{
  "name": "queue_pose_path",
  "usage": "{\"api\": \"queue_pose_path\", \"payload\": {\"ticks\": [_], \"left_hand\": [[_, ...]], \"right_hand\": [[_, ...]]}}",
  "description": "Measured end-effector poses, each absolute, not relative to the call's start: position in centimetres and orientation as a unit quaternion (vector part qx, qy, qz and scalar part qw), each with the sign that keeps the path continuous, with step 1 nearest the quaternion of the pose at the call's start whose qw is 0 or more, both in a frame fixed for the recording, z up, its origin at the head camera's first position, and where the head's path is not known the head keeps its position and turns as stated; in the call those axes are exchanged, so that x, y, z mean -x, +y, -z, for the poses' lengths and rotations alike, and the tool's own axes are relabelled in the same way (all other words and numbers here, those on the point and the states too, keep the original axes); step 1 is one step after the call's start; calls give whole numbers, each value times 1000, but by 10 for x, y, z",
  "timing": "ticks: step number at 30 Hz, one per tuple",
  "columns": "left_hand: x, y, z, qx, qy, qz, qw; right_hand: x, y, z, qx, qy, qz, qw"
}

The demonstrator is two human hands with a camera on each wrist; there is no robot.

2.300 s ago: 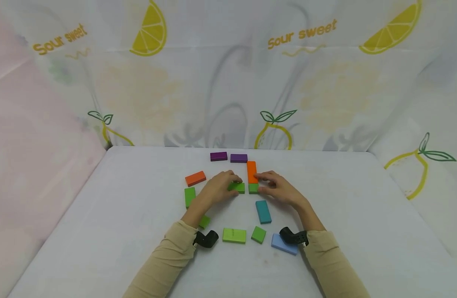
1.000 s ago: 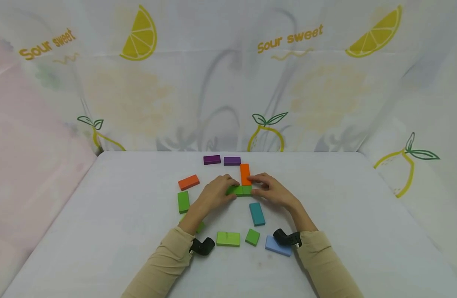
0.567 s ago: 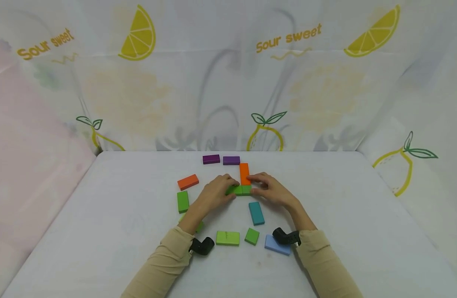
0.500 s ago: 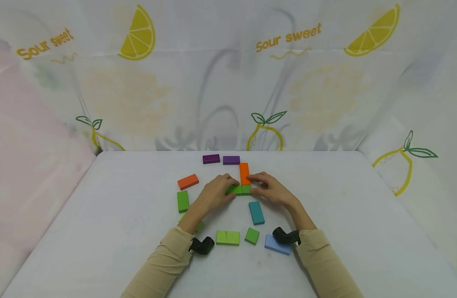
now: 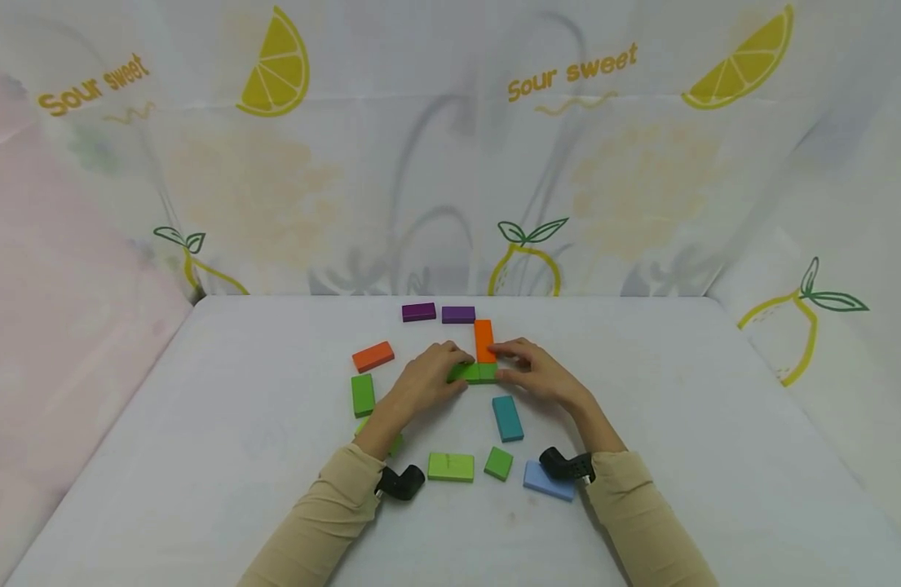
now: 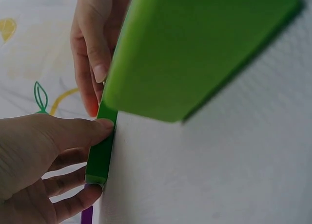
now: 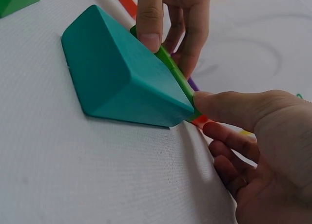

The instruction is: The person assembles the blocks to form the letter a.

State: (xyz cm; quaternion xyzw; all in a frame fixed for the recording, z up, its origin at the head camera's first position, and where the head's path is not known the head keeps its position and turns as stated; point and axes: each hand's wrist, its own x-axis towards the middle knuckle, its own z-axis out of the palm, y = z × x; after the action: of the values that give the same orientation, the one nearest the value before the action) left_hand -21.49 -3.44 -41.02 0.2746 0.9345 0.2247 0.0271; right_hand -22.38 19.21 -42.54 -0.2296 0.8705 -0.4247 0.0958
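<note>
My left hand pinches a flat green block, thumb on its near face and fingers behind it and at its left end. That block's right end meets a small green block. An orange block lies lengthwise behind the small one, end against it. My right hand rests at the right of these two, with its thumb at the small green block's end and a fingertip at the orange block's side. In the right wrist view, a teal block partly hides the green blocks. A light green block looms large in the left wrist view.
Two purple blocks lie at the back. On the left are a red-orange block and a green block. Nearer me lie a lime block, a green square block and a blue block, partly under my right wrist camera.
Since the earliest frame, my left hand has slid its green block right, closing the gap to the small green block. Over the last second the hands and blocks stay still; the view shifts slightly.
</note>
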Motion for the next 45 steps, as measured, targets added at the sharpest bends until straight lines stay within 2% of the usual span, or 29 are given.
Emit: {"api": "queue_pose_path", "payload": {"ticks": [29, 36, 45], "left_hand": [[211, -33, 408, -266, 942, -201, 31], [215, -35, 403, -257, 938, -231, -5], [225, -65, 390, -220, 939, -263, -16]], "right_hand": [[223, 192, 427, 223, 871, 425, 102], [225, 192, 424, 226, 870, 428, 93], [224, 193, 427, 217, 868, 435, 99]]}}
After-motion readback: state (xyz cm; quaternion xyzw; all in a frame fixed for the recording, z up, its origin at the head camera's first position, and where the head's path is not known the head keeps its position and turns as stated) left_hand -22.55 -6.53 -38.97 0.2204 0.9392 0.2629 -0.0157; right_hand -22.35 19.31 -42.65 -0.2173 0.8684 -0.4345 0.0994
